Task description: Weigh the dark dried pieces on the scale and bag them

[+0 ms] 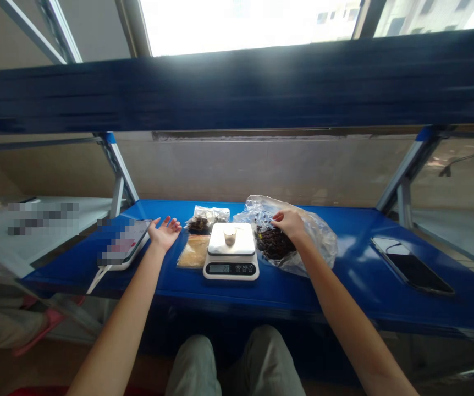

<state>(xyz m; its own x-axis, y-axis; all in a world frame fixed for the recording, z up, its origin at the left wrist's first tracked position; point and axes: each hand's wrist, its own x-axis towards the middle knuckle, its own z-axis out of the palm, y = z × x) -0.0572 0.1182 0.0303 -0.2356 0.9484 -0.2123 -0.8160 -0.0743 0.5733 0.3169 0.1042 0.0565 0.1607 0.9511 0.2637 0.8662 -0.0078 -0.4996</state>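
My left hand lies palm up with its fingers spread, holding nothing, beside a phone at the left. Over an opened clear plastic bag, my right hand has its fingertips pinched together; whatever they grip is too small to make out. Dark dried bits fill the bag beneath those fingers. Between the hands stands a white digital scale with a lit display, bearing a small light-coloured cup. Left of the scale are a flat pouch of tan material and small clear bags with dark pieces.
A blue shelf board carries everything, with another blue shelf overhead. Metal posts stand at both sides. A dark phone lies at the right. At the lower left, another person's leg shows.
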